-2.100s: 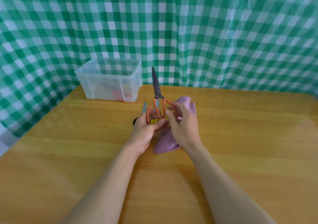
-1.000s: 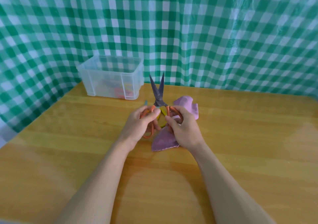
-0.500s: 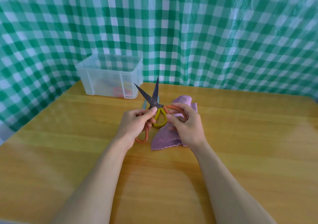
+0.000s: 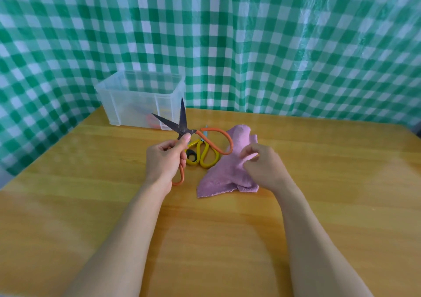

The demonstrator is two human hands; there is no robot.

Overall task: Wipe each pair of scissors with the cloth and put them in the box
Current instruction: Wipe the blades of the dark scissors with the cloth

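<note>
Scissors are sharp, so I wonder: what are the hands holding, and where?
Left hand grips the orange scissors by one handle, near the pivot. Right hand pinches a fold of the pink cloth.

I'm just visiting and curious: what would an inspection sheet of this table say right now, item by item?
Surface: wooden table.
Job's things: orange scissors, blades open, held up; yellow scissors lying flat; pink cloth beside them; clear box behind, coloured things inside.
Clutter: small blue thing behind the scissors, mostly hidden.
Hands: left hand grips the orange scissors; right hand pinches the cloth.
Cables: nothing seen.
Surroundings: green checked curtain.
</note>
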